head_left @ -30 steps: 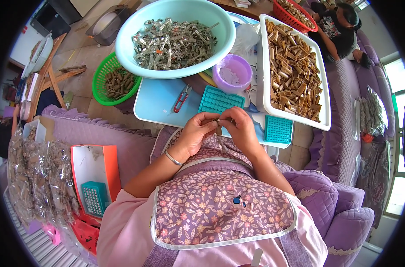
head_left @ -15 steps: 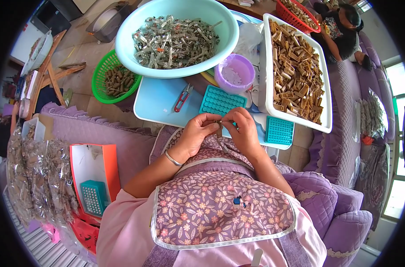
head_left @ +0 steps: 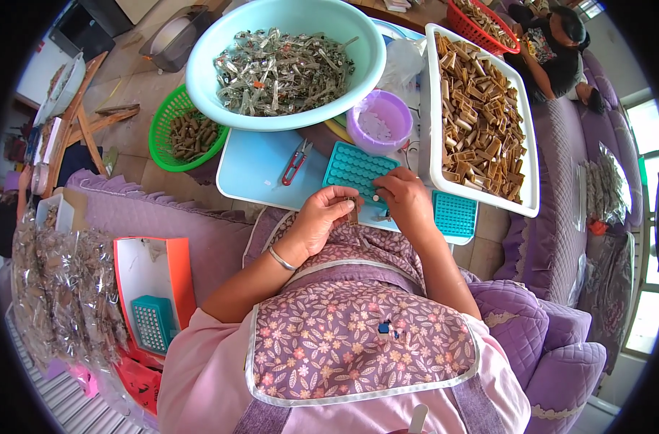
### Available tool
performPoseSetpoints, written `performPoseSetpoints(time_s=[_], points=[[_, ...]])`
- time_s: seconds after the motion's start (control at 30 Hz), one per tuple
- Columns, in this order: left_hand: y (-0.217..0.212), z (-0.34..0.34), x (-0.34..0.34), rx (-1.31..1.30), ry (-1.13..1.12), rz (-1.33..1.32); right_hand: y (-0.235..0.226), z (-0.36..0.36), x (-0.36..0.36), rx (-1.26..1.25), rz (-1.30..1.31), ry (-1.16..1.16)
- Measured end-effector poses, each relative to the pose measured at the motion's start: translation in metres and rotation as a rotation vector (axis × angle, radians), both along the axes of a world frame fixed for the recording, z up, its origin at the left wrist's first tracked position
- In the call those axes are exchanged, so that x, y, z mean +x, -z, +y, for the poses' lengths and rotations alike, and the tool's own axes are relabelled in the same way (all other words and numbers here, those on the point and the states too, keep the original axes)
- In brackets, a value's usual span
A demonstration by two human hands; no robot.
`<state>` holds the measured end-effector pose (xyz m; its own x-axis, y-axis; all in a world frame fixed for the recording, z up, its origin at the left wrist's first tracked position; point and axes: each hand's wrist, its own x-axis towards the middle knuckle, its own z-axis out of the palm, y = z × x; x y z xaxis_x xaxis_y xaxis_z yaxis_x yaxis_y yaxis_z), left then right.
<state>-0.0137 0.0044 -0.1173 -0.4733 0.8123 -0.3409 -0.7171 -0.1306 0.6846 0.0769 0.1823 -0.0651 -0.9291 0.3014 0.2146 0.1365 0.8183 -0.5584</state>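
My left hand (head_left: 319, 220) pinches a small brown tube-like piece (head_left: 354, 210) upright above my lap. To its right, my right hand (head_left: 407, 201) is closed with a small white round piece (head_left: 376, 197) at its fingertips. Something small and dark shows under that hand's lower fingers, too small to name. Both hands are by the near edge of a teal tray with round cavities (head_left: 351, 168). A purple bowl (head_left: 379, 142) with white bits stands behind the tray. Red-handled thread snips (head_left: 295, 165) lie on the blue board (head_left: 253, 159) to the left.
A big pale-blue basin (head_left: 199, 72) of clear-wrapped pieces stands at the back. On the right are a white tray (head_left: 432, 108) of brown pieces and a second teal tray (head_left: 454, 213). A green basket (head_left: 158, 137) sits left. Another person (head_left: 550, 54) sits at the far right.
My right hand has drawn away from the brown piece, slightly right, and a white round piece now shows at its fingertips. The left hand has stayed in place with its piece.
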Motion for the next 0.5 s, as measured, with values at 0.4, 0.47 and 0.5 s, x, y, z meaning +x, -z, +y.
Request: performPoseSetpoints(time_s=[0.4, 0.47, 0.5], points=[[0.001, 0.003, 0.003, 0.009, 0.001, -0.047, -0.008, -0.008, -0.004, -0.082, 0.165, -0.099], [0.005, 0.002, 0.003, 0.01, 0.001, -0.054, -0.006, -0.018, -0.002, -0.083, 0.164, -0.139], [0.005, 0.002, 0.003, 0.011, 0.0, -0.052, -0.004, -0.02, -0.001, -0.083, 0.163, -0.181]])
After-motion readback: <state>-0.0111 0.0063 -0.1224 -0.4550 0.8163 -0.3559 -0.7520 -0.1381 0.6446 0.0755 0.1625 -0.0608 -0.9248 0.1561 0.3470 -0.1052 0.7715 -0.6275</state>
